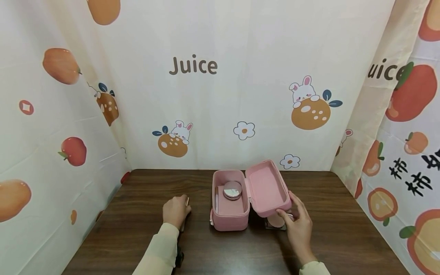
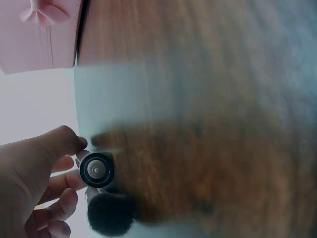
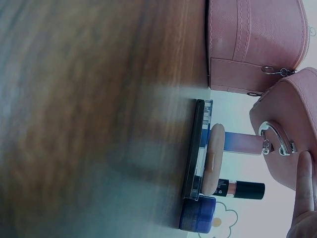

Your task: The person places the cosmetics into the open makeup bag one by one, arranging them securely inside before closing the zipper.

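Note:
A pink case stands on the table with its lid swung out to the right. Inside it are a round compact and a slim pink tube. My right hand grips the lid's near right corner, thumb on one side and fingers on the other. Left of the case, my left hand curls at the table, thumb and fingers about a slim tube with a black-ringed round end. Close to that tube lies a makeup brush with dark, fluffy bristles. The fingers partly hide the tube.
Under the raised lid lie a clear-and-black flat box, a beige round puff, a blue jar, a pink-and-blue tube and a black-capped tube. Printed curtains enclose the wooden table.

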The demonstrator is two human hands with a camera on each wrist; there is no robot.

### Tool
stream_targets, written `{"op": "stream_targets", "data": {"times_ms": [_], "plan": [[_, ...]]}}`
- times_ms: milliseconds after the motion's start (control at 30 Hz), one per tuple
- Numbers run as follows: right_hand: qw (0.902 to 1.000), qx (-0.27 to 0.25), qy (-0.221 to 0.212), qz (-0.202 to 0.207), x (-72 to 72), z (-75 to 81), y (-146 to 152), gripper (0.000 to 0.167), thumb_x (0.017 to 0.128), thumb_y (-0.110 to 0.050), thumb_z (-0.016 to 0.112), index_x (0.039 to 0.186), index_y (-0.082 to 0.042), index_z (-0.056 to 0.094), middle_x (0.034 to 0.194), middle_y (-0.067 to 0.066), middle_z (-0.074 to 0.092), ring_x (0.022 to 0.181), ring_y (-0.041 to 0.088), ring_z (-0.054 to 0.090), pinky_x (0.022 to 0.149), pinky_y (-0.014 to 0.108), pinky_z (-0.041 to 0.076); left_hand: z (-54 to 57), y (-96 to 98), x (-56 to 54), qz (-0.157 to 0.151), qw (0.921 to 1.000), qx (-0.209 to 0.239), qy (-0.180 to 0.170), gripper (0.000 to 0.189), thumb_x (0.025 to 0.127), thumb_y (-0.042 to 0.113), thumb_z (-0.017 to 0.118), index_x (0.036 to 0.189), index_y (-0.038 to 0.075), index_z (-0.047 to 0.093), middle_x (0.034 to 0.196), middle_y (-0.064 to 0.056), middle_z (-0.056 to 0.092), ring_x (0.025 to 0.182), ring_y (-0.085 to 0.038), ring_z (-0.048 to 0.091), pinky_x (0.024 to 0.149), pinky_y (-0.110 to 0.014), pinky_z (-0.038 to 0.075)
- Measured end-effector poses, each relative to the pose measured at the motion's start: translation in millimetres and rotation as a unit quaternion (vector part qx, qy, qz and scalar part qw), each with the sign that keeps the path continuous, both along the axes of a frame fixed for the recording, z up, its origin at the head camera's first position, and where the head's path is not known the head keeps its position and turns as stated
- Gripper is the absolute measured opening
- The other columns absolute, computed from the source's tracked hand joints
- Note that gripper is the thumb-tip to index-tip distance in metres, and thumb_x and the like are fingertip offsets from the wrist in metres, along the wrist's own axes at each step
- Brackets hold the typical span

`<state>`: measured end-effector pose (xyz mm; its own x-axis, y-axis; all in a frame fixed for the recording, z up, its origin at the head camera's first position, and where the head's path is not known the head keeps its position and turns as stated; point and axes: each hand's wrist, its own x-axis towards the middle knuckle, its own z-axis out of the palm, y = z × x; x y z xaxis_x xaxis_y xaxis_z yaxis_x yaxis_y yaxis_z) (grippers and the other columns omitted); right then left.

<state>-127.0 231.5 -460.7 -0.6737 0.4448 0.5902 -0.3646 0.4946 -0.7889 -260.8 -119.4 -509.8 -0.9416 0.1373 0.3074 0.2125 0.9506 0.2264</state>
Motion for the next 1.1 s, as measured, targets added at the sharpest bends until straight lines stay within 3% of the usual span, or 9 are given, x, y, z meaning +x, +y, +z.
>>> {"op": "stream_targets", "data": {"times_ms": [500,700,833,1100], "plan": [[1.0,-0.003,-0.003,0.001,0.6,-0.1,0.1,0.065,0.07,0.016,0.078,0.13,0.005,0.059,0.131,0.021,0.06,0.072,-0.001,0.064,0.064,0.009,0.05,-3.2,2.1,-2.5,0.008,0.9999,-0.012,-0.002,0.017,0.077,0.016,0.077,0.092,0.01,0.073,0.059,-0.004,0.061,0.049,-0.02,0.054,0.043,-0.039,0.045],[1.0,0.0,0.001,0.007,0.3,-2.3,1.6,0.066,0.07,0.016,0.077,0.132,0.005,0.057,0.13,0.023,0.059,0.07,0.0,0.064,0.062,0.01,0.051,-4.0,1.3,-0.5,-0.003,0.9996,0.012,0.025,0.021,0.076,0.013,0.078,0.096,0.008,0.074,0.057,-0.003,0.06,0.045,-0.015,0.05,0.04,-0.033,0.042],[0.9999,0.0,-0.002,0.016,0.3,-3.0,2.7,0.065,0.072,0.015,0.077,0.133,0.005,0.056,0.13,0.024,0.058,0.072,-0.001,0.065,0.063,0.011,0.051,-1.3,0.4,-1.5,-0.01,0.9987,0.032,0.038,0.019,0.076,0.012,0.077,0.093,0.007,0.072,0.054,-0.002,0.058,0.043,-0.014,0.046,0.04,-0.032,0.04],[0.9997,-0.008,0.014,0.021,-1.3,-2.8,2.2,0.065,0.07,0.019,0.076,0.131,0.007,0.057,0.129,0.027,0.058,0.076,-0.003,0.064,0.065,0.011,0.052,9.8,3.0,-3.1,-0.013,0.9981,0.057,0.02,0.027,0.08,0.018,0.075,0.105,0.007,0.071,0.06,-0.003,0.064,0.043,-0.012,0.047,0.039,-0.031,0.04]]}}
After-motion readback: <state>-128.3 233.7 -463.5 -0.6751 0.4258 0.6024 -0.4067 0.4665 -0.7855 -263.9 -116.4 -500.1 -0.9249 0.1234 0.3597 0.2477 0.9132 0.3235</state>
